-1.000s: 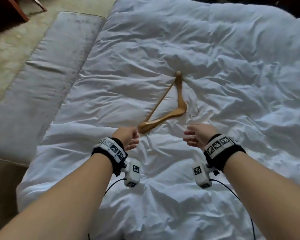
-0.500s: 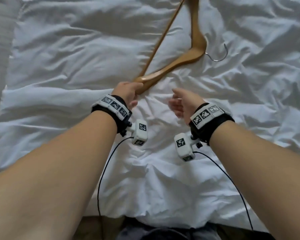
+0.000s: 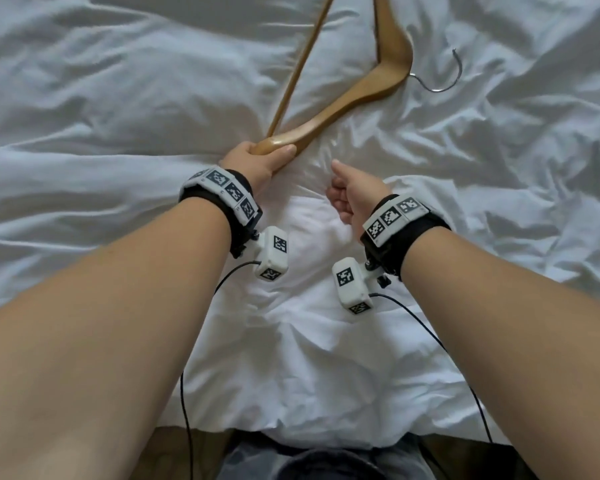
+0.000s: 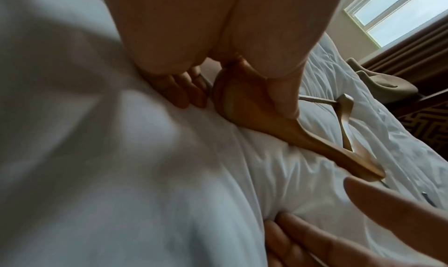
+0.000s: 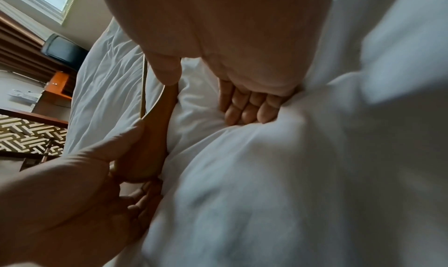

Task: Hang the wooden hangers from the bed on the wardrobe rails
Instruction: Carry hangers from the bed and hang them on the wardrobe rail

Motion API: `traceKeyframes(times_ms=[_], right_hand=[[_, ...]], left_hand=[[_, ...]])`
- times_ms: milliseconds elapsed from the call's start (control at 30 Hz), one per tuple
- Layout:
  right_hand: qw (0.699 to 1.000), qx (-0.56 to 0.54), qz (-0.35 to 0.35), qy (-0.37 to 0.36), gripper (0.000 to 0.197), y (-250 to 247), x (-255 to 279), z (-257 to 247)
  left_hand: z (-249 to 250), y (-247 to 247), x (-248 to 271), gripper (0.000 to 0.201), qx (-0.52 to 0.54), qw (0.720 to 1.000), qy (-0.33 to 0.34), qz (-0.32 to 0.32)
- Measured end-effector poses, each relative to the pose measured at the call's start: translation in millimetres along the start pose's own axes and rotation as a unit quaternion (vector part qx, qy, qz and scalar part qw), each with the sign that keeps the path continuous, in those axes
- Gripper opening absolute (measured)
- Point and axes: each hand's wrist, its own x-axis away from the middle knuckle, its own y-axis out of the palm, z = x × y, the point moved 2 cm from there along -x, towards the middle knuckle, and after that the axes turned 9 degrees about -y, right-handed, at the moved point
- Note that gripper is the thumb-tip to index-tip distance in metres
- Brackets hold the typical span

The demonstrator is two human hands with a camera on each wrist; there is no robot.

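While left hand (image 3: pixel 257 164) grips wooden hanger (image 3: pixel 343 109) end, right hand (image 3: pixel 352 192) probably empty, loosely curled; only wrist views show window (image 4: pixel 397 12); bed (image 3: pixel 118 98) edge near

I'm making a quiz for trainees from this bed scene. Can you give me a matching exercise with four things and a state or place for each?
Things:
1. left hand
2. right hand
3. metal hook
4. wooden hanger

States or places:
A. lies flat on the white duvet, one end held
B. holds nothing, fingers loosely curled, resting on the duvet
C. grips the near end of a wooden arm
D. sticks out on the right of the wooden bend

Pairs: 1-C, 2-B, 3-D, 4-A
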Motion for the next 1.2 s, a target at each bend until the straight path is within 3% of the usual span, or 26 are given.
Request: traceKeyframes(times_ms=[100, 200, 267, 333, 467, 633, 767, 867, 1033, 1100, 1200], right_hand=[[0.997, 0.079, -0.001, -0.023, 0.041, -0.9, 12.6, 2.8], [0.994, 0.1, -0.01, -0.029, 0.044, -11.8, 12.4, 17.2], [0.996, 0.082, -0.032, -0.011, 0.03, -13.4, 25.0, 21.7], [0.993, 0.109, -0.031, -0.01, 0.024, -11.7, 56.6, 16.2], [0.996, 0.084, -0.039, 0.008, 0.044, -4.3, 113.1, 18.3], [0.992, -0.012, -0.095, 0.077, 0.049, 12.1, 168.4, 50.6], [0.987, -0.007, -0.124, 0.101, 0.044, 37.7, 209.6, 86.4], [0.979, 0.035, -0.162, 0.117, 0.04, 58.7, 236.8, 112.8], [0.961, 0.042, -0.233, 0.14, 0.034, 99.0, 291.7, 154.8], [0.957, 0.046, -0.254, 0.129, 0.026, 112.7, 311.3, 172.8], [0.95, 0.053, -0.28, 0.126, 0.02, 131.7, 343.1, 206.0]], left_hand=[[-10.9, -3.3, 18.2, 0.094, -0.006, 0.998, -0.008, -0.054], [-24.0, -15.4, 49.8, 0.068, -0.038, 0.997, -0.004, -0.064], [-37.7, -22.3, 70.2, 0.049, -0.062, 0.997, 0.009, -0.054], [-55.7, -25.4, 93.5, 0.038, -0.025, 0.996, -0.003, -0.084], [-91.4, -31.9, 150.6, 0.029, 0.004, 0.989, -0.016, -0.147], [-135.4, -57.3, 221.5, 0.035, -0.045, 0.992, -0.021, -0.12], [-185.9, -76.4, 276.2, 0.04, -0.065, 0.993, -0.059, -0.075], [-235.6, -88.3, 314.4, 0.05, -0.022, 0.993, -0.096, -0.061], [-321.5, -98.6, 384.7, 0.017, 0.06, 0.991, -0.121, 0.013], [-359.0, -90.8, 412.8, 0.016, 0.172, 0.975, -0.14, -0.001], [-425.9, -65.2, 461.3, 0.018, 0.324, 0.93, -0.174, 0.0]])
